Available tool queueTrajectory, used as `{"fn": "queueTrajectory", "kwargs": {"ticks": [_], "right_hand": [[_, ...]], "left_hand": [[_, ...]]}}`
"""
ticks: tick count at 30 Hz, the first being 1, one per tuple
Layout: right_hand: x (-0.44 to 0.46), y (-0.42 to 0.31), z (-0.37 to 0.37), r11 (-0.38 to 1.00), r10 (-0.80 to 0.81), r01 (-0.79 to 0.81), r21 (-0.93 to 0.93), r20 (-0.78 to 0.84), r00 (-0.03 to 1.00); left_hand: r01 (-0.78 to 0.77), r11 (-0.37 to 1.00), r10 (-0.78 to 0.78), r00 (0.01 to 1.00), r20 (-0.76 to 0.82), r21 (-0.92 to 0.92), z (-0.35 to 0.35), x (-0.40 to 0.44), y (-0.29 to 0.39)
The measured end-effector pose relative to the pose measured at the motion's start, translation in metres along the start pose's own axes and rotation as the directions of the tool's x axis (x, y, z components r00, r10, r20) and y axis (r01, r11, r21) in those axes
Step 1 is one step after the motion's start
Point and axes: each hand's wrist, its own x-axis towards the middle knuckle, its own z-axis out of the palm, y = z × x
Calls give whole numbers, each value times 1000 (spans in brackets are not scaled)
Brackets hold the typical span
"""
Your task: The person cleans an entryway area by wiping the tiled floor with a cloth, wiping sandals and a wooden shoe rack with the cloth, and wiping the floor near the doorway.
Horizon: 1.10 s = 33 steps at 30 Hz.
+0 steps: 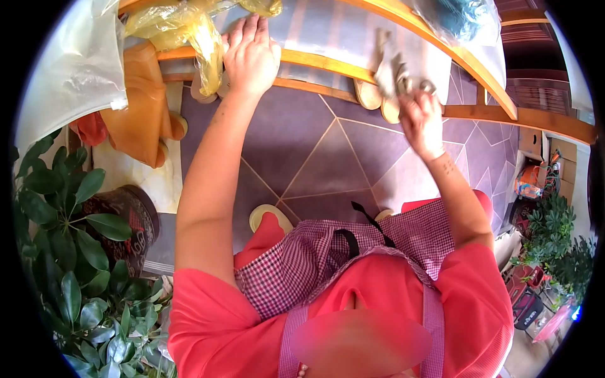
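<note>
My left hand [252, 57] lies flat, fingers stretched out, on the wooden rack [328, 63], at the front edge of its pale, shiny shelf. Right beside it a crumpled yellow plastic bag [179, 28] hangs over the rack's edge. My right hand [421, 123] is closed around a greyish cloth [394, 69], which is smeared by motion above the shelf's right part. Light-coloured slippers [367, 94] show beneath the rack's front rail. A clear plastic bag with something blue inside [463, 19] sits at the upper right of the rack.
A leafy potted plant [88, 220] stands close on my left, by an orange-brown stool [135, 107]. White plastic sheeting [69, 69] hangs at the upper left. Purple floor tiles [290, 145] lie before me. More plants [558, 230] and cardboard boxes [564, 160] are on the right.
</note>
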Motion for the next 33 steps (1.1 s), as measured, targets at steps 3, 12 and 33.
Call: {"fn": "queueTrajectory", "kwargs": {"ticks": [3,12,33], "right_hand": [[-31,-22,2,943,-235,151,298,272,933],[-46,-14,55,942,-112,-111,318,606,787],[-102,-62,141,802,87,-352,483,488,868]], "left_hand": [[4,998,-6,1000,26,68,-5,0,5],[-14,999,14,1000,6,41,-25,7,16],[-5,1000,4,999,48,20,-9,0,8]]}}
